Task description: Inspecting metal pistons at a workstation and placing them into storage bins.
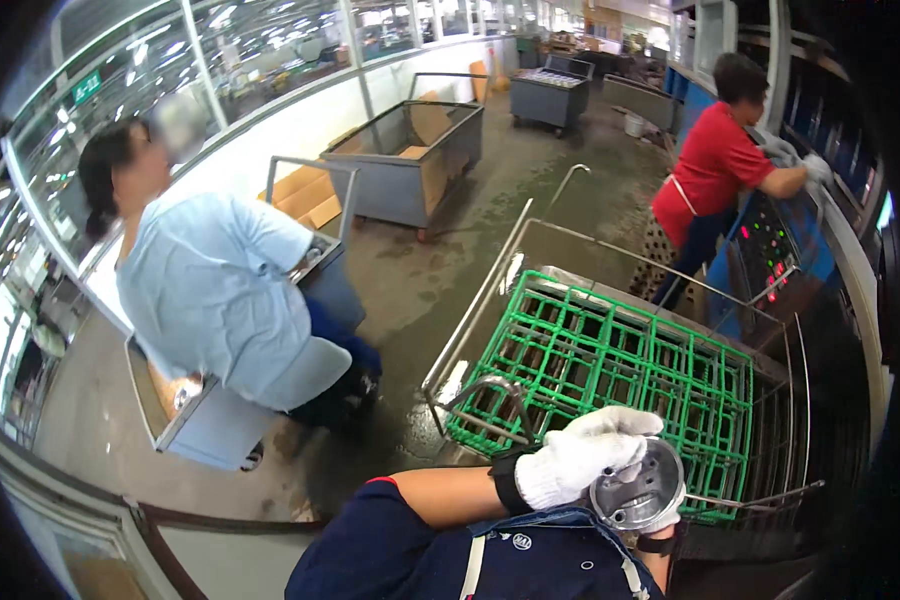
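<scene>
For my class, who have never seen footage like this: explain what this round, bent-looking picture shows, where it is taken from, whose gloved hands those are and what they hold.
The picture comes from a wide fisheye camera worn on a worker's head, looking down, so straight edges curve. The white-gloved left hand is the wearer's own; it grips a round silver metal part. The right hand is mostly hidden beneath that part. Just beyond them a green grid rack sits in a metal wire cart. Two other people work nearby, one in light blue and one in red, on a wet factory floor.

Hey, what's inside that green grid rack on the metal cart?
The green grid rack shows only dark, seemingly empty cells. Its near edge is covered by the gloved left hand and the round metal part.
</scene>
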A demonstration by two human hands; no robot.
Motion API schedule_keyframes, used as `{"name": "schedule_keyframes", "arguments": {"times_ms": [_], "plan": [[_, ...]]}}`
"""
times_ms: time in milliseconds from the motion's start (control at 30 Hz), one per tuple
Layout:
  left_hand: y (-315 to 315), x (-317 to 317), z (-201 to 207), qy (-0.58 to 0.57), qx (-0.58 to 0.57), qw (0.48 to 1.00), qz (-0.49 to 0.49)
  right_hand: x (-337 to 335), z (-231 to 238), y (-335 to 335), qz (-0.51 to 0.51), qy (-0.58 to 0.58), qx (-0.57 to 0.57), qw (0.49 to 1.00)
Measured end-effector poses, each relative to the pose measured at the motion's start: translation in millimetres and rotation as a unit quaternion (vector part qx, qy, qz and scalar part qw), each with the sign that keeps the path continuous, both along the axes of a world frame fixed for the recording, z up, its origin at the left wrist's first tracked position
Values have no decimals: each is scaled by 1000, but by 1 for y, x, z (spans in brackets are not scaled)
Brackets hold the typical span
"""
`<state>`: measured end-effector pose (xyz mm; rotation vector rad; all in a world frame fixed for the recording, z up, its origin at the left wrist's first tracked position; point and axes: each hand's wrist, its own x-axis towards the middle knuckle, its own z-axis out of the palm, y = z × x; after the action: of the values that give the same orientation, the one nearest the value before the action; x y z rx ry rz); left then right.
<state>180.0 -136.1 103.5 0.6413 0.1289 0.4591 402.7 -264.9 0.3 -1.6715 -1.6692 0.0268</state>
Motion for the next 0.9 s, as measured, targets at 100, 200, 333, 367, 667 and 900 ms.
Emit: {"name": "schedule_keyframes", "arguments": {"times_ms": [100, 200, 333, 367, 667, 900], "plan": [[-11, -19, 2, 59, 19, 996, 64, 3, -4, 6, -46, -30, -148, 988], [-21, -42, -3, 103, 29, 987, 119, -13, 11, 18, -92, 43, -216, 971], [-35, -81, -5, 143, 28, 972, 187, -25, 32, 15, -122, 29, -214, 969], [-40, -92, -5, 166, 25, 961, 220, -26, 32, 13, -121, 24, -205, 971], [-48, -170, -45, 332, 3, 831, 445, -42, 47, 8, -43, 310, -173, 934], [-22, -249, -88, 364, -14, 788, 497, -162, 89, 50, 100, 416, -372, 824]]}}
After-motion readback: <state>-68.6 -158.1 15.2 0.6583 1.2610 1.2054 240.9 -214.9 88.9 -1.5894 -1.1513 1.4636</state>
